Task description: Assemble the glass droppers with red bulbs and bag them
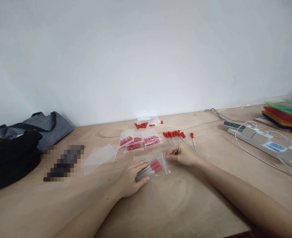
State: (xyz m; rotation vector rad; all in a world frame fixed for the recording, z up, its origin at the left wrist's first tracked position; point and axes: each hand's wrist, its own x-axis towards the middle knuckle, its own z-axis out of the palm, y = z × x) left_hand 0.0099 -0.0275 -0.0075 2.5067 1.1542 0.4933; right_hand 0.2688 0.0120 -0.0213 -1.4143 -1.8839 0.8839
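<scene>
A clear zip bag [164, 162] lies flat on the wooden table, with several red-bulbed droppers [156, 165] inside. My left hand [136, 175] rests flat over the bag's left part, fingers stretched out, covering the droppers' stems. At the bag's zip end, the thumb and fingers of my right hand [182, 156] are pinched together on the upper corner. Just beyond that hand, loose droppers [172, 135] with red bulbs and thin clear stems lie fanned out. Filled bags of droppers [133, 145] are stacked behind the bag under my hands.
Flat unfilled bags [100, 158] lie to the left. Loose red bulbs [141, 125] sit near the wall. A power strip [267, 143] with chargers and cables stands right, beside coloured folders [284, 115]. A striped bag [59, 129], black cloth [12, 158] and blurred dark object [65, 163] are left.
</scene>
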